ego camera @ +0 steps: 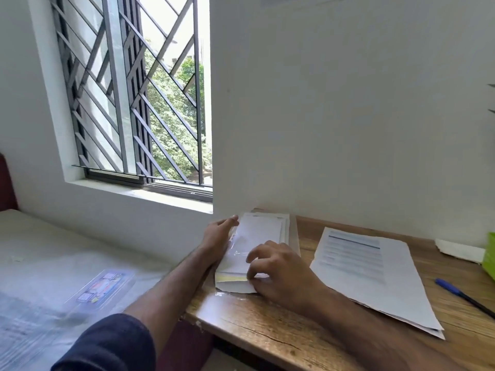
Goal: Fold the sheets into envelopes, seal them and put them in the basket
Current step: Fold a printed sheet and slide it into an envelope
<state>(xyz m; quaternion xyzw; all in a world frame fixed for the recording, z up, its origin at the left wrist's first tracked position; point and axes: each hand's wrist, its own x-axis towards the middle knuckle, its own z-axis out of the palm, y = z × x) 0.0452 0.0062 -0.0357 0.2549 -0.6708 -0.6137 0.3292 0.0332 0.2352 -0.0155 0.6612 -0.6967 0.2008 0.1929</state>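
Up close, the stack of envelopes [257,245] lay at the table's [267,325] left corner. The left hand [218,236] rested against its side, fingers straight, grip slack, while the right hand's [278,274] curled fingers pinched its near end. Just right lay printed sheets [369,274] and, farther right, a blue pen [460,293].

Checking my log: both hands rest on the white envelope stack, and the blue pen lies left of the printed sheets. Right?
Not quite: the head view shows the slim blue pen right of the printed white sheets, not left. The left hand and right hand are on the white envelope stack.
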